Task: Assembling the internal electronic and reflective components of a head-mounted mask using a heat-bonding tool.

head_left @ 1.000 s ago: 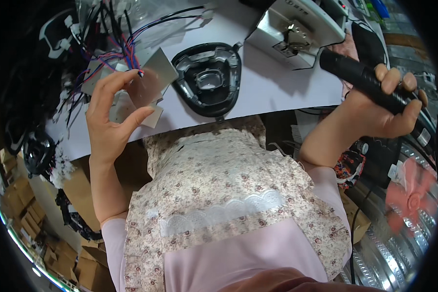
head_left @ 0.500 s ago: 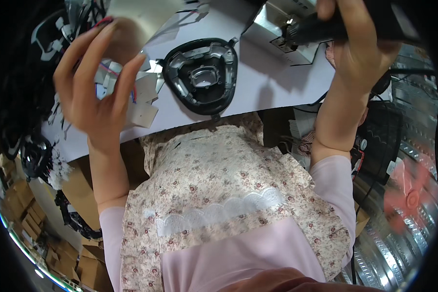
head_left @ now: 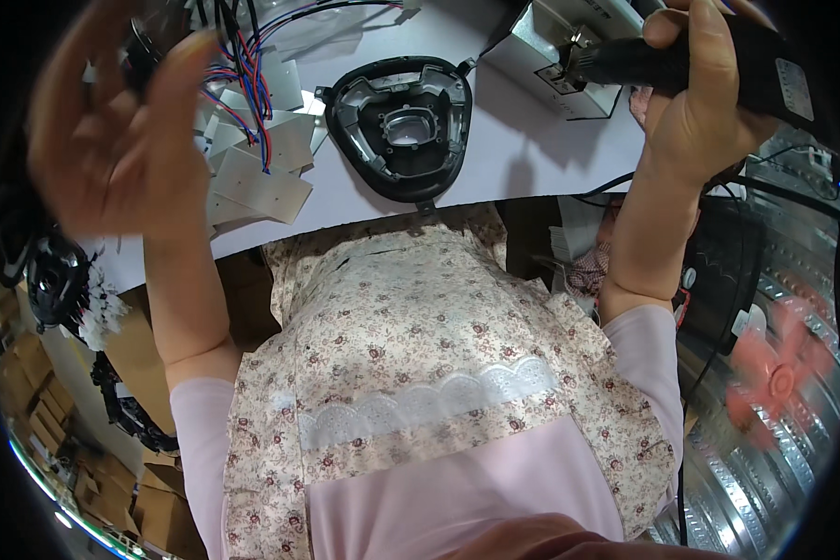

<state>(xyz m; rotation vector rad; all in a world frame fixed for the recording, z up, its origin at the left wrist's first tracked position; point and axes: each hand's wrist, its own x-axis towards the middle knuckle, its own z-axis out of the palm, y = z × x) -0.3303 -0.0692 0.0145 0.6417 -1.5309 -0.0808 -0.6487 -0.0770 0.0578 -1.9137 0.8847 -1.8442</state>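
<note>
My right hand point(head_left: 705, 121) grips a black electric screwdriver point(head_left: 639, 65), its tip at the front of a silvery metal box point(head_left: 541, 51). My left hand point(head_left: 112, 149) is raised at the upper left, smeared by motion; whether its fingers hold anything I cannot make out. Between the hands, a black rounded-triangular housing point(head_left: 399, 131) lies on the white table, with a clear oval window in its middle. Right beside my left hand are thin, pale metal plates point(head_left: 261, 182), with red, blue and black wires point(head_left: 257, 89) running over them.
The white table's point(head_left: 495, 177) near edge runs in front of my floral apron. Dark plastic parts point(head_left: 56, 280) hang at the left rim. Cardboard boxes point(head_left: 51, 411) stand lower left. A red fan point(head_left: 777, 373) is at the right, and a black cable point(head_left: 709, 364) hangs nearby.
My left hand has moved left, and the pale sheet beside its fingers is gone from that spot, uncovering the wires and plates. The screwdriver stays at the metal box.
</note>
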